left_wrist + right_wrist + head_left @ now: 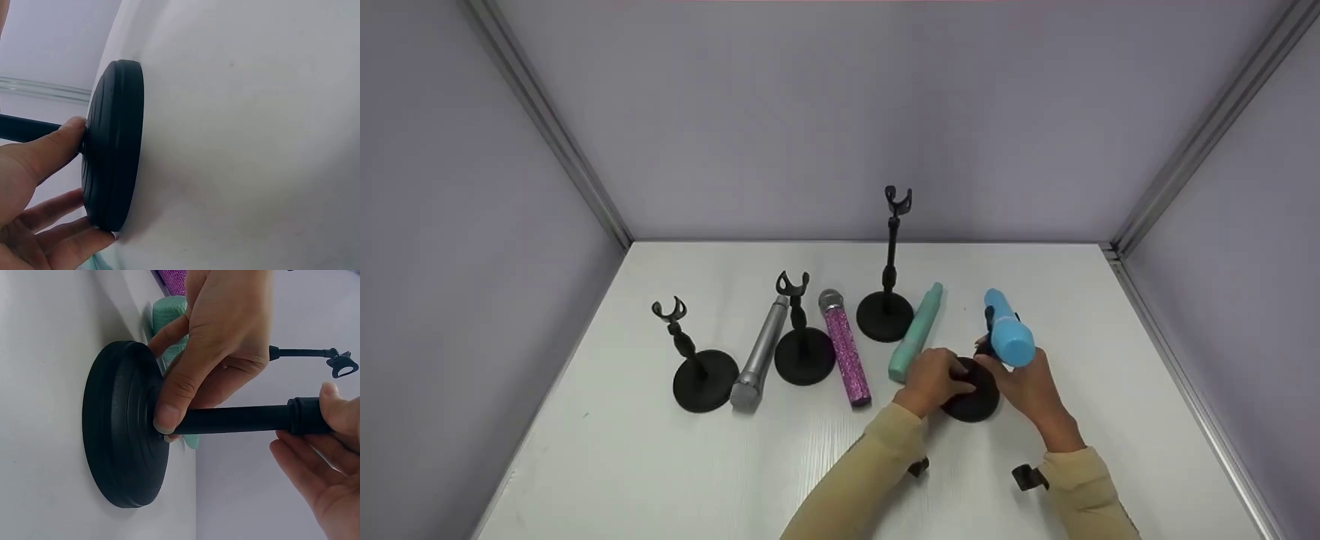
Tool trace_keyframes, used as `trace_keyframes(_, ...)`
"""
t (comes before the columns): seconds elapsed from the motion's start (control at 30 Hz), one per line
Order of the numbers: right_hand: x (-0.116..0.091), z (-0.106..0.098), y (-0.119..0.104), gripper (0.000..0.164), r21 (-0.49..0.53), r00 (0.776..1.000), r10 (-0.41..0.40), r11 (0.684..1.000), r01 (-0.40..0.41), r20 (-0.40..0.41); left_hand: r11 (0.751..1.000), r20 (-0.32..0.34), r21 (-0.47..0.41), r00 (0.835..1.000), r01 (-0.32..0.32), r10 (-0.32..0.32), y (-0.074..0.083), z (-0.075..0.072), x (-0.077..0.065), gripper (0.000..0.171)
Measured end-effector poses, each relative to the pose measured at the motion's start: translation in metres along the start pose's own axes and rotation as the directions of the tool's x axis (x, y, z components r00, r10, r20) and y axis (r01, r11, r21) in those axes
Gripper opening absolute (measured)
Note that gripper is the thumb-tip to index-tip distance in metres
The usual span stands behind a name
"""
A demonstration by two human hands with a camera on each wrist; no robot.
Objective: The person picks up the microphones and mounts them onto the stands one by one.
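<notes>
A black desktop microphone stand (972, 397) stands upright at the right of the white table, with a light blue microphone (1009, 334) lying in its top clip. My left hand (933, 379) holds the stand low down. Its thumb lies at the foot of the pole and its fingers reach the rim of the round base (115, 152). Higher up, my right hand (1030, 386) grips the thick collar (308, 415) of the pole between thumb and fingers. A mint green microphone (915, 334) lies just left of my left hand.
Three more black stands with vacant clips stand on the table: a tall one (885, 316), a middle one (804, 358) and a left one (705, 381). Between them lie a glittery pink microphone (847, 352) and a silver microphone (763, 352). Grey walls (840, 120) enclose the table.
</notes>
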State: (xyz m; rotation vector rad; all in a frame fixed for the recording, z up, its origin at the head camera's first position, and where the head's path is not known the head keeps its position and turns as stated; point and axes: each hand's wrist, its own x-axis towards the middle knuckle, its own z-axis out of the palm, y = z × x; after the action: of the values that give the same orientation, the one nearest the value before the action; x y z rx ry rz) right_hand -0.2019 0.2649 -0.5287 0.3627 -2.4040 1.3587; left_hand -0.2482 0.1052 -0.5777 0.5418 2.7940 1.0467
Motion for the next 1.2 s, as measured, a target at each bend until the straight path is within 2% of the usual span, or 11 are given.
trace_keyframes(0.17, 0.001, 0.001, 0.002, 0.030, -0.015, 0.999, 0.028, 0.999, -0.028, 0.039, 1.000, 0.034, -0.025, 0.999, 0.013, -0.012, 0.001, -0.003, 0.000, 0.028)
trace_keyframes(0.3, 0.006, -0.003, 0.000, 0.028, 0.000, 0.994, 0.043, 0.999, -0.043, 0.101, 1.000, 0.059, -0.016, 0.998, 0.011, -0.010, 0.002, -0.007, 0.004, 0.027)
trace_keyframes(0.43, 0.008, -0.006, 0.000, 0.029, -0.011, 0.987, 0.051, 0.999, -0.050, 0.153, 1.000, 0.058, 0.016, 0.998, -0.008, 0.007, 0.003, -0.008, 0.004, 0.026)
trace_keyframes(0.6, 0.008, -0.012, 0.000, 0.028, 0.024, 0.977, 0.060, 0.997, -0.067, 0.205, 0.999, 0.051, 0.039, 0.999, -0.016, 0.014, 0.003, -0.006, 0.003, 0.026)
trace_keyframes(0.73, 0.009, -0.014, 0.002, 0.028, 0.077, 0.972, 0.030, 0.996, -0.049, 0.234, 1.000, 0.049, 0.028, 0.999, -0.005, 0.004, 0.003, -0.005, 0.003, 0.026)
trace_keyframes(0.97, 0.011, -0.017, 0.005, 0.027, 0.168, 0.962, -0.029, 0.986, -0.018, 0.273, 0.999, 0.031, 0.028, 0.999, -0.031, 0.030, 0.001, -0.004, 0.002, 0.025)
trace_keyframes(1.1, 0.011, -0.016, 0.005, 0.027, 0.143, 0.965, -0.050, 0.990, 0.013, 0.258, 0.998, 0.026, 0.049, 0.999, -0.041, 0.040, 0.000, -0.002, 0.002, 0.025)
trace_keyframes(1.2, 0.009, -0.013, 0.003, 0.030, 0.079, 0.975, -0.057, 0.996, 0.040, 0.216, 0.998, 0.031, 0.047, 0.999, -0.034, 0.033, -0.001, -0.002, 0.002, 0.027)
